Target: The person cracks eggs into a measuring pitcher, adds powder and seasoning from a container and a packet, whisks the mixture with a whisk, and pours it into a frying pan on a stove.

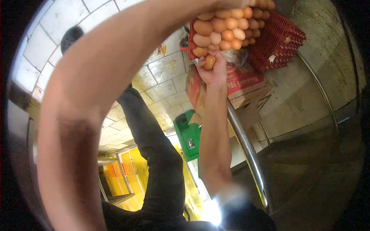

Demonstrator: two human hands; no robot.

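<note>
Near the top of the view, rows of brown eggs (231, 27) sit in a red plastic egg tray (191, 42). My right hand (216, 73) is closed around one brown egg (210, 62), at the tray's near edge and just below the other eggs. My left arm sweeps up from the lower left and across the top. My left hand (264, 4) is at the top edge beside the farthest eggs, mostly cut off, so its grip is unclear.
Dark red plastic egg trays (275, 42) stand to the right of the eggs. A red and brown cardboard noodle box (246, 86) is below them. Curved metal tubes (246, 146) run alongside. A green plastic object (189, 134) stands near my dark-trousered leg (154, 146), over a tiled floor (165, 69).
</note>
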